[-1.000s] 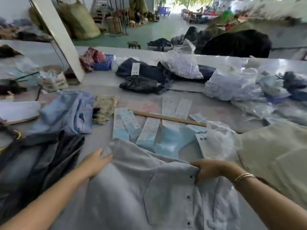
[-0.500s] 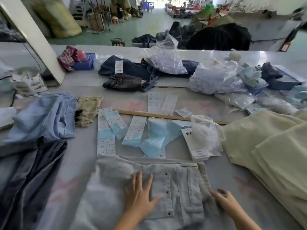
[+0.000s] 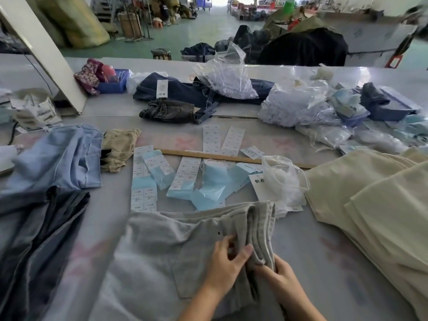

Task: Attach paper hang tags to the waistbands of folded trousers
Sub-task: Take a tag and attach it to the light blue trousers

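Note:
Light grey trousers (image 3: 157, 251) lie folded on the table in front of me, waistband to the right. My left hand (image 3: 225, 259) pinches the bunched waistband edge (image 3: 257, 230) with thumb and fingers. My right hand (image 3: 278, 274) grips the same fold from the right, just below it. Paper hang tags (image 3: 185, 177), white and pale blue, lie spread in strips beyond the trousers. A white tag with black writing (image 3: 258, 184) lies beside a clear bag.
A stack of cream trousers (image 3: 370, 200) fills the right. Blue and dark trousers (image 3: 51, 181) lie on the left. A wooden ruler (image 3: 220, 156) crosses the middle. Clear plastic bags (image 3: 284, 179) and dark jeans (image 3: 176, 105) sit further back.
The trousers were pulled nearer and laid flat. My left hand went from pressing flat on the pocket to pinching the waistband. My right hand moved in and took hold of the same fold.

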Tool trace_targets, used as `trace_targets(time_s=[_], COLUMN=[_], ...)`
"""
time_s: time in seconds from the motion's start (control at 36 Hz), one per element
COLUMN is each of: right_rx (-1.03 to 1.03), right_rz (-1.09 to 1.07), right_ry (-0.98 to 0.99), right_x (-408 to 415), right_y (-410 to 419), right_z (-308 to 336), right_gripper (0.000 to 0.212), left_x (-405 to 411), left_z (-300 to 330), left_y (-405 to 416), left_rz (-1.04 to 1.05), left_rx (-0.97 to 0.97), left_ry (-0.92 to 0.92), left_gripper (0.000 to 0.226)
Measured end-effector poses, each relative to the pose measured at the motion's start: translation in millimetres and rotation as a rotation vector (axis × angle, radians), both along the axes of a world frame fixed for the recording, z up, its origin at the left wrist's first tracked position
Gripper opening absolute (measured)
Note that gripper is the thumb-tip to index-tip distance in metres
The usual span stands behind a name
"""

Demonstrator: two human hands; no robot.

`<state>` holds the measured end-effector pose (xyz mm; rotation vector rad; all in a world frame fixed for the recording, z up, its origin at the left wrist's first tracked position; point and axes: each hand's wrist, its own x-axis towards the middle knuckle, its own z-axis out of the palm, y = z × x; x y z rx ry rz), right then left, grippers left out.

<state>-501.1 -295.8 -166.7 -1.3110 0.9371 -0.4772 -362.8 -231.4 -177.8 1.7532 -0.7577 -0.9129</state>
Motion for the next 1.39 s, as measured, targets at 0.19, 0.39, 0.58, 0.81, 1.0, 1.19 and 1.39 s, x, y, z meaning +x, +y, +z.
trace_targets(time_s=[0.19,0.39,0.58,0.81,1.0,1.19,1.39], right_rx=[0.119,0.456,0.453,-0.015,0.227,0.003,0.234], right_rz=[-0.031,-0.165,-0.014,-0.009,-0.015,0.094,-0.203], right_ry=[-0.070,-0.157,-0.140,0.137,0.062,0.143,0.015], right_x=[13.9,7.1,2.6,16.8,19.8,39.4,39.6], right_y=[9.0,-8.5,-6.2,-12.2,-8.9,5.1,1.3], right_z=[17.4,25.2,31.3,43.2,44.3,50.8,42.1], right_gripper=[0.023,0.019,0.042,0.027,0.031,0.027,0.030], left_x=[10.8,44.5,42.6,28.4,25.1,16.6,46.9], left_z=[7.0,20.9,27.0,39.0,47.4,45.4,36.4], left_y=[13.8,29.3,33.9,32.0,29.3,25.5,39.5], left_rz=[0.144,0.369,0.409,0.266,0.333,0.089,0.267], left_rx=[-0.002,-0.010,0.007,-0.100,-0.039,0.044,-0.048], left_ry=[0.068,0.548,0.599,0.378,0.372,0.024,0.414], left_gripper=[0.019,0.034,0.034,0.033,0.024,0.050,0.011])
